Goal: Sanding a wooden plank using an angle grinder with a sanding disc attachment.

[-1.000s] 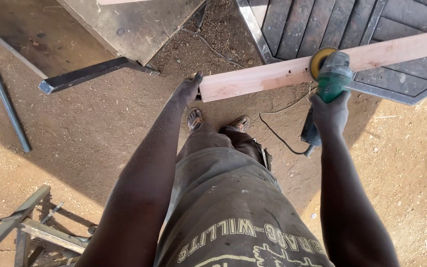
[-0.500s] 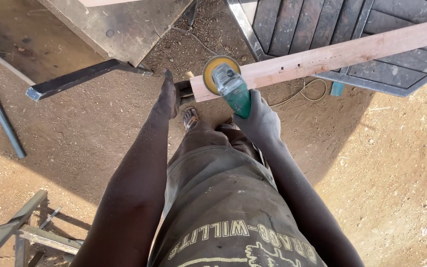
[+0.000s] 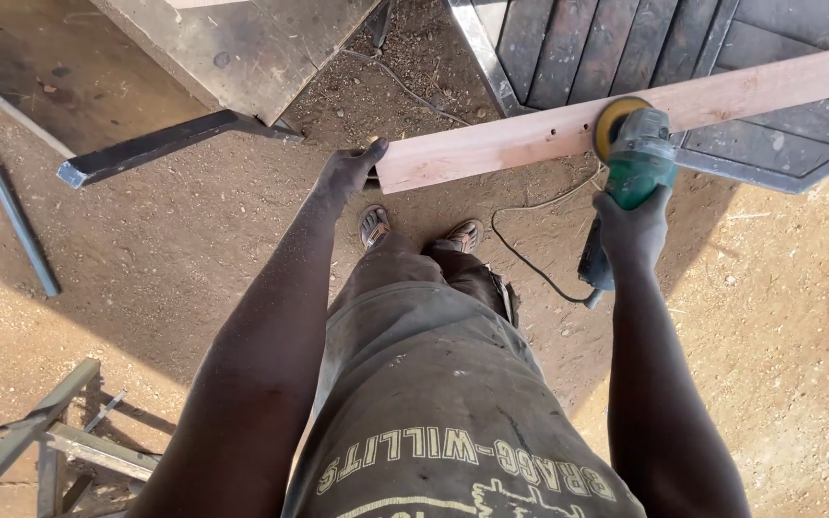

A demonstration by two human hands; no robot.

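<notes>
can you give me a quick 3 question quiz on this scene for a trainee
1. True or false: the left hand is at the end of the wooden plank.
2. What does the right hand hold?
A. a hammer
B. a green angle grinder
C. a paint brush
3. Fill in: the grinder's yellow disc sits against the ______.

Key
1. True: the left hand grips the plank's near end.
2. B: the green angle grinder, its cord trailing over the dirt ground.
3. Plank: the disc is on it, just right of some small holes.
</notes>
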